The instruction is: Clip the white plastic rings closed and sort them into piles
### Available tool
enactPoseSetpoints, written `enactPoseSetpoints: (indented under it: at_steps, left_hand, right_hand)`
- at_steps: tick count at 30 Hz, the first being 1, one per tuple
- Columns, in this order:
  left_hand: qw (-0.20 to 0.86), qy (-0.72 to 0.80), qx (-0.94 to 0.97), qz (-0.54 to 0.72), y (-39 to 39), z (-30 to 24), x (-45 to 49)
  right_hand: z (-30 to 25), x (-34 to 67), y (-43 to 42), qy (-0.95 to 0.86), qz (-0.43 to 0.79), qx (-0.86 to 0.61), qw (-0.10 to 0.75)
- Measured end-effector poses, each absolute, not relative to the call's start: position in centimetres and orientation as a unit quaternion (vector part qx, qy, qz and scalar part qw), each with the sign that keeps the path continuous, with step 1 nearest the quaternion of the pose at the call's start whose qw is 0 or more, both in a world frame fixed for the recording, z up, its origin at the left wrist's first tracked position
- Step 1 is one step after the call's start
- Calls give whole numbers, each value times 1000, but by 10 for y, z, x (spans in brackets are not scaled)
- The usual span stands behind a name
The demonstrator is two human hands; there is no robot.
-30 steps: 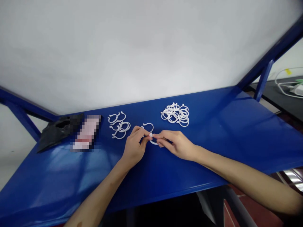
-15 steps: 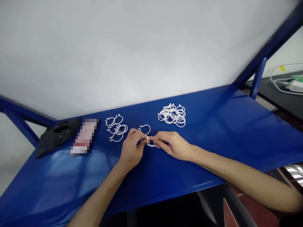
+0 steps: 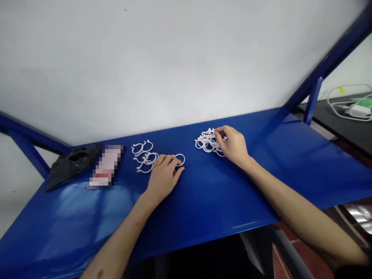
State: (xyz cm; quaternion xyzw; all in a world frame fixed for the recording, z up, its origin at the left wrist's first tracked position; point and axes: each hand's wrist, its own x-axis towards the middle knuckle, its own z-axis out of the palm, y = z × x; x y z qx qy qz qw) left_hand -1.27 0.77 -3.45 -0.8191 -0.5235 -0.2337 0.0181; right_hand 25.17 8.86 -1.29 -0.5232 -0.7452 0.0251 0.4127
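Observation:
White plastic shower curtain rings lie on the blue table in groups. A heap of rings (image 3: 208,145) is at the right, where my right hand (image 3: 234,145) pinches a ring at the upper edge with thumb and forefinger. My left hand (image 3: 165,176) rests palm down with fingers stretched and thumb apart. It partly covers a ring (image 3: 183,157) that shows beyond its fingertips. Just left of that hand lies a looser group of rings (image 3: 144,161), several of them with their ends apart.
On the left of the blue table (image 3: 215,205) lie a black plastic bag (image 3: 66,168) and a blurred-out pink and white packet (image 3: 106,166). Blue frame bars rise at both sides against a pale wall (image 3: 186,62). A white cable (image 3: 334,102) lies on a dark surface at far right.
My hands have parted. The right moved from the middle to the right-hand heap; the left let go of the ring end it pinched and flattened onto the rings near it.

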Motion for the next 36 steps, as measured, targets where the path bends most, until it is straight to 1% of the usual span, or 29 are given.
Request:
enactPoseSetpoints:
  at_steps: [4, 9, 15, 19, 22, 24, 26, 27, 29, 31, 33, 36]
  left_hand:
    - [19, -513, -825, -238, 6, -32, -12]
    - [22, -509, -822, -256, 4, -28, -8]
    - [-4, -486, -837, -253, 0, -27, -4]
    - [-7, -482, -838, -256, 0, -25, -4]
    - [13, -460, -843, -280, 0, -23, -2]
    - [37, -426, -848, -312, -1, -21, 0]
    - [64, -389, -853, -343, -3, -19, 3]
    - [75, -373, -854, -354, -3, -19, 4]
    - [93, -351, -856, -368, -5, -18, 6]
    - [103, -337, -858, -374, -6, -18, 7]
    - [102, -333, -861, -371, -6, -18, 8]
    - [63, -356, -848, -387, -8, -20, 9]
  right_hand:
    - [-19, 270, 110, -701, 51, -565, 431]
    - [-32, 284, 124, -685, 66, -603, 403]
    - [-41, 289, 131, -695, 38, -609, 380]
    - [-38, 288, 130, -707, 7, -592, 386]
    - [-26, 279, 119, -719, -33, -554, 418]
    - [-16, 267, 103, -740, -35, -506, 441]
    - [-7, 252, 82, -782, 15, -443, 438]
    - [-3, 244, 71, -808, 67, -408, 418]
    - [-1, 230, 50, -854, 185, -348, 341]
    - [-2, 219, 36, -852, 257, -343, 300]
    - [-6, 214, 29, -837, 296, -351, 297]
    - [-11, 214, 28, -814, 314, -356, 334]
